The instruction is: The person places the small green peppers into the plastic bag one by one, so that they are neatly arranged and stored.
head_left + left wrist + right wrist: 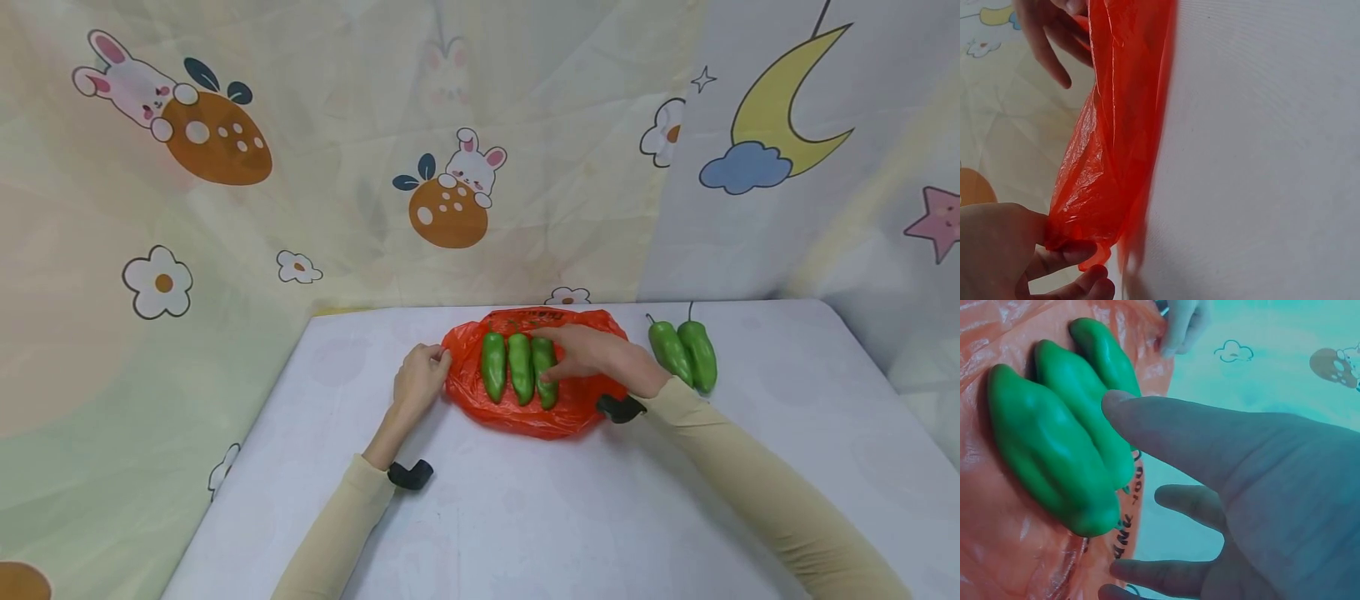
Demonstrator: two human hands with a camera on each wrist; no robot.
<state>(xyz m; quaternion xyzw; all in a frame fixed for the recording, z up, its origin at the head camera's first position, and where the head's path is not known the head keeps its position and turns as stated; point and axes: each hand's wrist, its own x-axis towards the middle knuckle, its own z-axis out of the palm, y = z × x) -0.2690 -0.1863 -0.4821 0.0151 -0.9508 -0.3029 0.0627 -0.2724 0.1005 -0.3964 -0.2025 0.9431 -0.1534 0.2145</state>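
Note:
Three green peppers (520, 368) lie side by side on a red plastic bag (525, 421) spread on the table. My left hand (422, 379) pinches the bag's left edge; in the left wrist view the thumb and finger hold the red film (1088, 212). Over the rightmost pepper (1054, 450) reaches my right hand (592, 350), its fingers spread and relaxed. In the right wrist view the thumb passes above the peppers, and the other fingers extend past their stem ends near black printing on the bag.
Two more green peppers (684, 354) with long stems lie on the white table (525, 525), right of the bag and behind the right wrist. A patterned cloth (337, 167) with cartoon rabbits hangs behind the table. Black wrist mounts (411, 475) sit on both arms.

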